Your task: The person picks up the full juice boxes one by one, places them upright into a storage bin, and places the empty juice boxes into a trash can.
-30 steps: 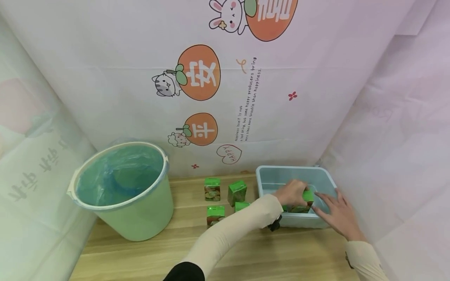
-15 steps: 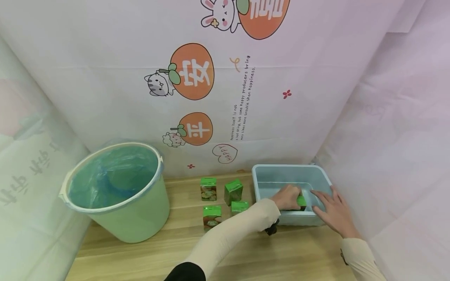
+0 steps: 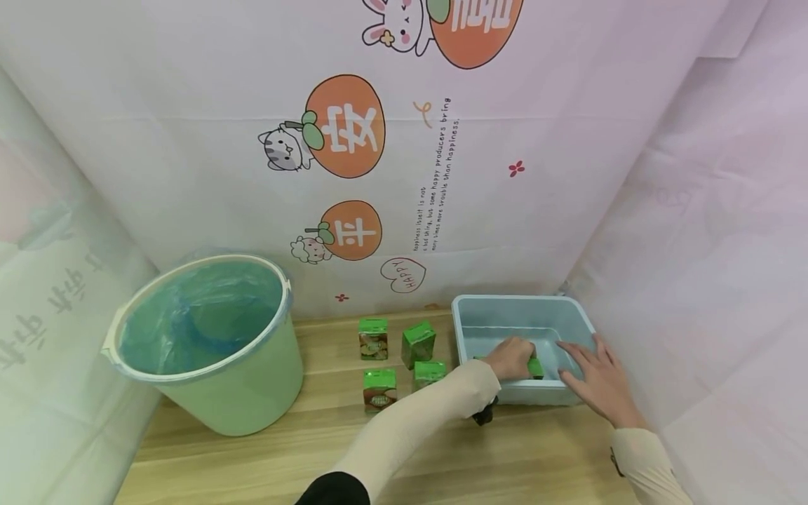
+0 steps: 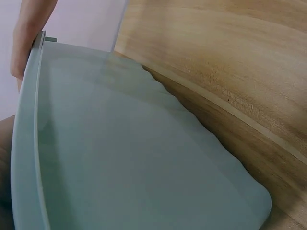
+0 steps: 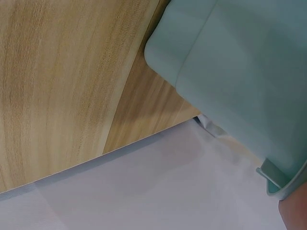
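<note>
Inside the light blue plastic bin [image 3: 517, 303], my left hand [image 3: 513, 358] grips a small green carton [image 3: 535, 368] from above, close to the front wall. Part of another green top shows just left of that hand; the rest is hidden by the hand and wall. My right hand [image 3: 602, 382] lies over the bin's front right corner, fingers spread and fairly straight on the rim. The left wrist view is mostly filled by the bin's outer wall [image 4: 124, 139]. In the right wrist view, a bit of my right hand [image 5: 295, 208] shows at the rim.
Several green-topped cartons, including one at the back [image 3: 373, 340] and one in front [image 3: 380, 389], stand on the wooden table [image 3: 252, 466] left of the bin. A pale green bucket [image 3: 246, 400] with a bag liner stands farther left. Printed white sheets [image 3: 492, 231] wall the table.
My left hand has moved down and slightly left inside the bin with the carton, now showing less of it. My right hand has stayed at the rim; the head view has shifted slightly.
</note>
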Available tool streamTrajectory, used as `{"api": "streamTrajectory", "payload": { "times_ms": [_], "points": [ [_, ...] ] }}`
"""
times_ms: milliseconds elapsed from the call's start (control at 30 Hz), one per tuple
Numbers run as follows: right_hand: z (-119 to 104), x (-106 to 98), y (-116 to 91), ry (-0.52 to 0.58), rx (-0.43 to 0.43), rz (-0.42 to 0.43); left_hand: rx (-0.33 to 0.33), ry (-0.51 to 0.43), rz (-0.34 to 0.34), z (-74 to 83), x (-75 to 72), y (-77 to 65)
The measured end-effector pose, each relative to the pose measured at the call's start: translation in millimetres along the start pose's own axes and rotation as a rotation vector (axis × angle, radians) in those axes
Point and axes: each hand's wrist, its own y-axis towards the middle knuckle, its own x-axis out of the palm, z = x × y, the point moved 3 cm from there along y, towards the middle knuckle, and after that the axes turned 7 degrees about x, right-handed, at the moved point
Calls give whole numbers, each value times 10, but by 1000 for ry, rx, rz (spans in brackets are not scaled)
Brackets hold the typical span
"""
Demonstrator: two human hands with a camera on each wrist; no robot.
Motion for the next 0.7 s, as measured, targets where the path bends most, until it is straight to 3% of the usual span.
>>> {"api": "streamTrajectory", "payload": {
  "times_ms": [367, 700],
  "points": [
    [17, 38, -13, -8, -14, 9, -51, 29, -53, -2, 16, -20],
    [31, 44, -1, -10, -5, 11, -16, -32, -36, -57, -98, -96]
  ]
}}
